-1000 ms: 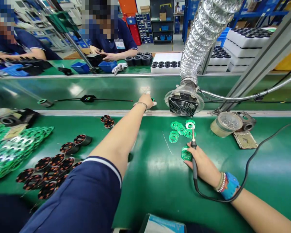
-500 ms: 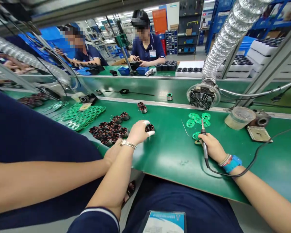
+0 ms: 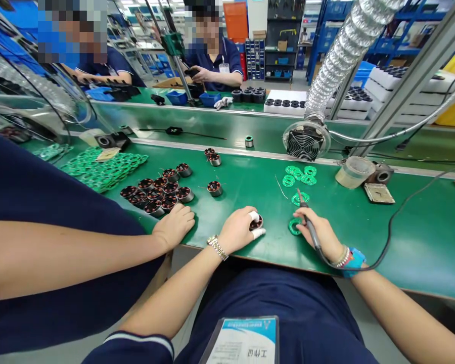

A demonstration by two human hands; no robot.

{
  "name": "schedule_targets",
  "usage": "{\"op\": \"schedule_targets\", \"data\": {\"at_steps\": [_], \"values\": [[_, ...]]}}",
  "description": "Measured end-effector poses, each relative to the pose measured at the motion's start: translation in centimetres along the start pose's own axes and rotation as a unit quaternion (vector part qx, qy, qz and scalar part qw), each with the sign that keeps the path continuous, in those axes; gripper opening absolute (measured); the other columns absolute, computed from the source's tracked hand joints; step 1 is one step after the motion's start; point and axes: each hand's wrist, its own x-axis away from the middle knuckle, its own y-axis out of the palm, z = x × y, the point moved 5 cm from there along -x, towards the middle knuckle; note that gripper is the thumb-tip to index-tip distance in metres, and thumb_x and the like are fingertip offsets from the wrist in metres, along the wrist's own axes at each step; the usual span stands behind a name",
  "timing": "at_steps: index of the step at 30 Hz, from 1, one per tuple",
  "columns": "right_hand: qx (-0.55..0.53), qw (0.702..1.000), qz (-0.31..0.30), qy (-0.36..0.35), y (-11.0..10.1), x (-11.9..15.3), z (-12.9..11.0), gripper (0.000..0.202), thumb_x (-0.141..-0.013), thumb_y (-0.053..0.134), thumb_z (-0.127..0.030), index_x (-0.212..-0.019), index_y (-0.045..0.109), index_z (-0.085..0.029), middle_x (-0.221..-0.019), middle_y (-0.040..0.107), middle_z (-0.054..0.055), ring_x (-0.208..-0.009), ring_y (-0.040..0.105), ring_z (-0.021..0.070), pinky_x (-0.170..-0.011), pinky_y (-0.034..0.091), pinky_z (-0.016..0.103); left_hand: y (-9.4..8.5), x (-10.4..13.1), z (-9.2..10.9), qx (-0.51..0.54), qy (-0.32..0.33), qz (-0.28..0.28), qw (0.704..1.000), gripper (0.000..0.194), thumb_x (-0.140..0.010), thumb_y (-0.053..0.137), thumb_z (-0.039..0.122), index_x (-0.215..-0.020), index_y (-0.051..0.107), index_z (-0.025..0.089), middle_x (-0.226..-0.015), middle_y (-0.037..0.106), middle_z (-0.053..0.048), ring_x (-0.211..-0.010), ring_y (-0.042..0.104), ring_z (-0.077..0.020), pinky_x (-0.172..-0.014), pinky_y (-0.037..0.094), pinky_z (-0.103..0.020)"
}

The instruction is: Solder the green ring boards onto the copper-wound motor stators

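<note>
My left hand (image 3: 238, 231), with white finger cots on thumb and finger, is closed around a motor stator (image 3: 256, 223) with copper windings, low over the bench near its front edge. My right hand (image 3: 323, 233) grips a soldering iron (image 3: 311, 230), its tip pointing away from me. A green ring-shaped circuit board (image 3: 294, 227) is at the fingertips of this hand; whether they pinch it is unclear. Another green ring board (image 3: 300, 198) lies under the iron's tip. A single stator (image 3: 214, 188) stands beyond my left hand.
A cluster of stators (image 3: 160, 194) and green board panels (image 3: 102, 169) lie left. A co-worker's hand (image 3: 176, 225) rests beside the cluster. Loose ring boards (image 3: 296, 173), a fan (image 3: 305, 141), a plastic cup (image 3: 354, 172) and a small tray (image 3: 379, 193) stand farther back. The iron's cord (image 3: 390, 237) loops right.
My left hand has moved right and nearer to me, with a stator in it. My right hand has come slightly nearer, with a ring board at its fingers. The co-worker's hand now shows on the bench.
</note>
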Motion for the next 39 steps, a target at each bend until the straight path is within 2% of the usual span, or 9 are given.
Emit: {"op": "schedule_targets", "data": {"at_steps": [3,6,10,14,18,25,30,35,39], "values": [[-0.012,1.0,-0.019,0.014,1.2,2.5,-1.8,0.027,-0.081,0.049,-0.013,-0.107,0.051,-0.018,-0.087,0.064,0.004,-0.068,0.061,0.0134,-0.067,0.05,0.024,0.9,2.5,0.0,0.094,-0.019,-0.001,0.995,0.066,-0.067,0.07,0.04,-0.123,0.042,0.019,-0.118,0.054,-0.011,-0.095,0.059,-0.0211,-0.085,0.049,-0.037],[0.0,1.0,-0.005,0.023,1.8,3.8,-2.5,0.026,-0.081,0.047,-0.012,-0.107,0.051,-0.018,-0.091,0.063,0.007,-0.076,0.061,0.0165,-0.07,0.05,0.028,1.4,3.7,-0.8,0.094,-0.028,-0.006,0.995,0.086,-0.061,0.073,0.046,-0.132,0.033,0.017,-0.127,0.049,-0.015,-0.113,0.05,-0.0278,-0.098,0.041,-0.044],[0.031,0.999,0.01,0.028,1.3,3.5,-2.9,0.026,-0.081,0.05,-0.014,-0.106,0.053,-0.018,-0.089,0.06,0.008,-0.079,0.058,0.0194,-0.072,0.05,0.032,2.2,2.8,-0.3,0.09,-0.03,-0.014,0.995,0.066,-0.061,0.073,0.047,-0.116,0.05,0.018,-0.128,0.051,-0.014,-0.127,0.036,-0.033,-0.105,0.028,-0.052],[-0.018,0.998,0.051,0.012,0.4,2.5,-4.4,0.027,-0.083,0.052,-0.017,-0.11,0.052,-0.02,-0.097,0.062,0.007,-0.083,0.061,0.0171,-0.076,0.051,0.03,2.7,1.9,1.6,0.162,-0.043,-0.008,0.986,0.043,-0.065,0.072,0.034,-0.102,0.055,0.018,-0.114,0.06,-0.011,-0.12,0.047,-0.0287,-0.101,0.037,-0.047],[-0.074,0.995,0.06,-0.035,0.1,2.0,-5.9,0.02,-0.085,0.051,-0.017,-0.104,0.054,-0.023,-0.09,0.067,0.003,-0.078,0.065,0.014,-0.073,0.052,0.025,2.2,2.5,3.0,0.205,-0.022,-0.016,0.978,0.044,-0.064,0.072,0.032,-0.102,0.055,0.018,-0.115,0.058,-0.011,-0.106,0.056,-0.0253,-0.092,0.045,-0.04],[-0.126,0.99,0.052,0.025,0.1,3.1,-5.4,0.025,-0.08,0.054,-0.016,-0.103,0.05,-0.024,-0.082,0.066,0.001,-0.074,0.064,0.0138,-0.071,0.053,0.025,1.0,3.6,4.0,0.268,-0.009,-0.038,0.963,0.047,-0.068,0.069,0.029,-0.112,0.053,0.021,-0.105,0.06,-0.008,-0.096,0.058,-0.0219,-0.088,0.047,-0.038],[-0.113,0.993,0.035,0.018,0.3,3.5,-5.2,0.022,-0.083,0.051,-0.016,-0.104,0.05,-0.023,-0.078,0.064,0.001,-0.069,0.062,0.0125,-0.068,0.051,0.024,1.3,3.3,4.2,0.265,0.001,-0.049,0.963,0.047,-0.069,0.068,0.026,-0.113,0.053,0.02,-0.106,0.057,-0.008,-0.096,0.058,-0.0208,-0.086,0.048,-0.036],[-0.076,0.992,0.085,0.062,-2.7,5.0,-3.2,0.01,-0.084,0.054,-0.019,-0.093,0.057,-0.023,-0.074,0.066,0.0,-0.068,0.064,0.013,-0.069,0.051,0.024,1.6,2.9,3.4,0.245,0.008,-0.035,0.969,0.041,-0.069,0.067,0.022,-0.107,0.052,0.019,-0.106,0.058,-0.008,-0.097,0.058,-0.0208,-0.086,0.047,-0.035],[-0.09,0.995,-0.001,0.029,-3.2,6.0,-1.9,0.018,-0.086,0.052,-0.019,-0.102,0.056,-0.023,-0.09,0.068,0.004,-0.085,0.065,0.0161,-0.08,0.052,0.029,2.2,3.1,3.6,0.239,0.028,-0.041,0.97,0.042,-0.069,0.067,0.023,-0.108,0.051,0.019,-0.104,0.059,-0.008,-0.096,0.058,-0.0209,-0.085,0.047,-0.035]]}}
